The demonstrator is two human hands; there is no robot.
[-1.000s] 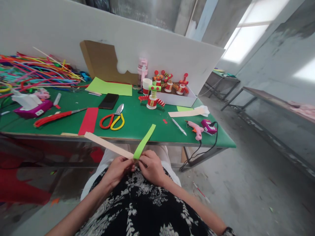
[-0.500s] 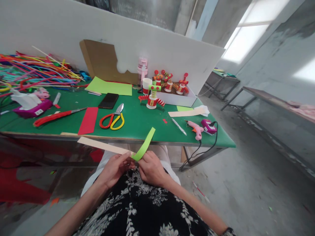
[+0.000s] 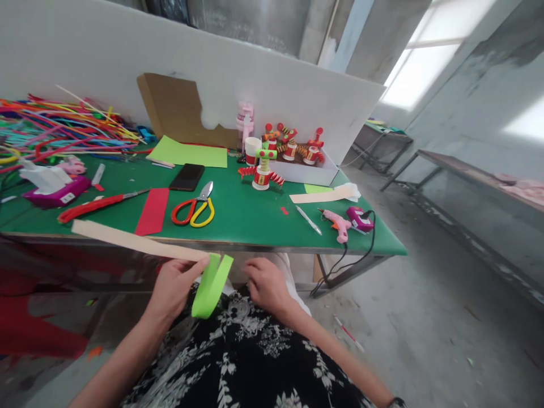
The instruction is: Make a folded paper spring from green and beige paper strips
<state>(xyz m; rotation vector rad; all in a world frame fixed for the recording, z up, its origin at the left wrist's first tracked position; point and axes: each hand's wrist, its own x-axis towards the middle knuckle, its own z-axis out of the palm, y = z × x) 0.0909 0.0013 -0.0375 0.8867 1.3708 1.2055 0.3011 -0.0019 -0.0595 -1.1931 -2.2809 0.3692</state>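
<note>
My left hand point(image 3: 172, 286) is closed, with thumb and fingers pinching a long beige paper strip point(image 3: 131, 242) and a bright green paper strip point(image 3: 208, 290). The beige strip runs out to the left across the table's front edge. Hanging in a bent loop over my lap, the green one has its free end pointing up. Off to the right of that loop, my right hand point(image 3: 268, 285) is apart from both strips; its fingers are loosely bent and slightly parted, with nothing seen between them.
On the green table point(image 3: 238, 221) lie scissors point(image 3: 195, 211), a red-handled tool point(image 3: 96, 208), red paper point(image 3: 153, 211), a phone point(image 3: 187, 177), a pen point(image 3: 308, 220) and a pink glue gun point(image 3: 336, 224). Paper-cup figures point(image 3: 260, 177) stand behind, several in a white box point(image 3: 306, 174).
My right hand has let go of the green strip and moved slightly right. My left hand has shifted left with both strips, and the green one now hangs down in a loop.
</note>
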